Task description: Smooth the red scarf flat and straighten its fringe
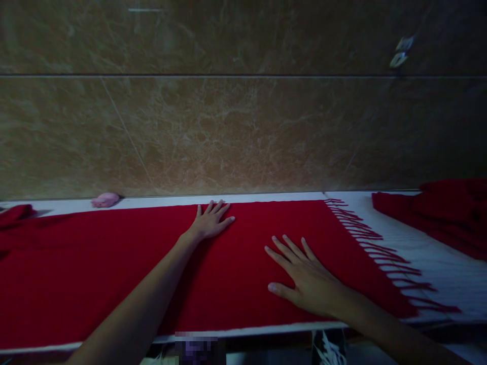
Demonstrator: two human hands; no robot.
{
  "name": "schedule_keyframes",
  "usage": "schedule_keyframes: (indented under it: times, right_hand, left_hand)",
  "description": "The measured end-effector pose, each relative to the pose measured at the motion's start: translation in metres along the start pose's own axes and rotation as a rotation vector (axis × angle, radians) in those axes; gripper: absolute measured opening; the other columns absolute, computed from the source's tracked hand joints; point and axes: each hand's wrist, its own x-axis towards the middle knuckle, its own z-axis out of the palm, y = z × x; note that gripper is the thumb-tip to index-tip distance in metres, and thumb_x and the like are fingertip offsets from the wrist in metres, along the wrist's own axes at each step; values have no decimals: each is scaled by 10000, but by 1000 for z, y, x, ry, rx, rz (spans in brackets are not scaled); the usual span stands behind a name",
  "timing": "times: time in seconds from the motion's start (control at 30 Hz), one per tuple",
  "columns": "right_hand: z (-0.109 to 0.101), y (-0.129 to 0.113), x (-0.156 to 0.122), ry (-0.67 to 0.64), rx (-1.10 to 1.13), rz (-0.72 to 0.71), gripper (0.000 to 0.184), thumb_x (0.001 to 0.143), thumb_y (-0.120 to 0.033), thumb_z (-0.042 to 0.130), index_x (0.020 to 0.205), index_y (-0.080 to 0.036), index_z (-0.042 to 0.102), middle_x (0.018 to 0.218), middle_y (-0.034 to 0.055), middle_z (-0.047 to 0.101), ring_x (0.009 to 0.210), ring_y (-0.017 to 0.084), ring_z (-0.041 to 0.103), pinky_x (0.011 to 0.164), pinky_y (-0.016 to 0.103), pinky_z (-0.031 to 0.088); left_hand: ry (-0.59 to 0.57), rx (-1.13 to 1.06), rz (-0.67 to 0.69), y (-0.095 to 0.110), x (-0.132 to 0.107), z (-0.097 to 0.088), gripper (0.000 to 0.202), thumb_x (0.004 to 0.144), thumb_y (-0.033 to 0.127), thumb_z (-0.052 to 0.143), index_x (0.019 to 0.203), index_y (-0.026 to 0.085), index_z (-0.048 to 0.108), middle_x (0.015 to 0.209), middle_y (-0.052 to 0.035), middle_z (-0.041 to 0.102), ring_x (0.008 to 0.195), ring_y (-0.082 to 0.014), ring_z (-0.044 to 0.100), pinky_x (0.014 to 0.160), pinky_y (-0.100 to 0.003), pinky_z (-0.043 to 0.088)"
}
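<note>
A long red scarf [114, 263] lies spread flat along a white table [449, 274], its fringe [384, 258] trailing off the right end. My left hand [210, 221] rests flat on the scarf near its far edge, fingers stretched out. Nearer to me, my right hand [304, 276] presses flat on the cloth with fingers spread, a little left of the fringe. Neither hand holds anything.
A second red cloth [441, 215] lies bunched at the table's far right. A small pink object [105, 199] sits at the back edge by the brown marble wall [243, 132]. More red fabric [15, 213] shows at the far left.
</note>
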Motion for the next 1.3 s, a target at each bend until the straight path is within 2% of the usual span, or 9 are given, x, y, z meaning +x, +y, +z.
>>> schedule_keyframes:
  times: [0.2, 0.53, 0.7, 0.77, 0.87, 1.0, 1.1, 1.2, 1.3]
  right_hand:
    - [-14, 2, -4, -82, 64, -21, 942, 916, -810, 449, 1646, -271, 193, 1712, 64, 25, 1579, 330, -33, 1242, 617, -80]
    - [-10, 5, -12, -21, 53, -44, 960, 901, -829, 427, 1640, -251, 223, 1699, 99, 75, 1573, 353, 22, 1241, 639, -23]
    - [-6, 4, -17, 88, 49, -29, 898, 903, -807, 460, 1609, -268, 327, 1677, 105, 191, 1560, 369, 103, 1228, 680, 9]
    - [-5, 5, -15, 129, 31, -32, 869, 912, -801, 445, 1602, -281, 350, 1671, 93, 219, 1556, 362, 120, 1229, 684, 29]
    - [-4, 12, -8, 201, 16, -21, 821, 932, -774, 411, 1587, -279, 400, 1658, 87, 259, 1551, 357, 151, 1227, 688, 59]
    - [-4, 32, 8, 311, -28, 66, 771, 947, -668, 385, 1587, -240, 422, 1659, 94, 254, 1554, 353, 157, 1230, 682, 77]
    - [-2, 58, 16, 397, -65, 123, 701, 949, -581, 358, 1548, -247, 501, 1650, 112, 282, 1549, 376, 167, 1208, 715, 97]
    - [4, 89, 21, 385, -56, 184, 670, 915, -575, 387, 1492, -292, 577, 1625, 122, 351, 1531, 411, 205, 1181, 746, 133]
    - [12, 110, 23, 362, -39, 234, 709, 894, -605, 395, 1520, -304, 540, 1634, 107, 342, 1535, 392, 204, 1204, 701, 131]
  left_hand:
    - [-12, 10, -15, 4, -4, -4, 847, 951, 768, 245, 1648, 288, 234, 1726, -45, 112, 1594, -376, 31, 1235, -695, 39]
    - [-74, -30, -15, 10, -16, -19, 920, 913, 819, 254, 1658, 282, 187, 1730, -53, 78, 1591, -373, -28, 1236, -689, -5]
    - [0, -67, -40, -4, -37, -27, 912, 916, 822, 230, 1657, 293, 192, 1733, -57, 95, 1591, -365, -46, 1247, -672, 4]
    - [24, -54, -63, -18, -52, -33, 885, 928, 804, 234, 1650, 294, 226, 1731, -62, 115, 1590, -374, -39, 1246, -676, 17]
    - [105, -15, -155, -49, -78, -47, 806, 968, 741, 225, 1637, 295, 275, 1731, -58, 130, 1592, -371, -34, 1242, -686, 49]
    - [262, 40, -471, -108, -124, -58, 718, 1022, 613, 214, 1633, 245, 289, 1734, -87, 114, 1594, -372, 10, 1240, -672, 129]
    - [310, 93, -657, -156, -163, -50, 736, 1020, 609, 209, 1648, 225, 246, 1731, -118, 114, 1589, -399, 33, 1215, -701, 177]
    - [205, 105, -721, -191, -193, -36, 746, 1006, 644, 194, 1645, 264, 262, 1714, -138, 187, 1569, -447, 134, 1146, -773, 229]
    - [111, 92, -724, -206, -204, -27, 753, 999, 650, 178, 1635, 264, 295, 1702, -155, 208, 1548, -475, 197, 1107, -818, 226]
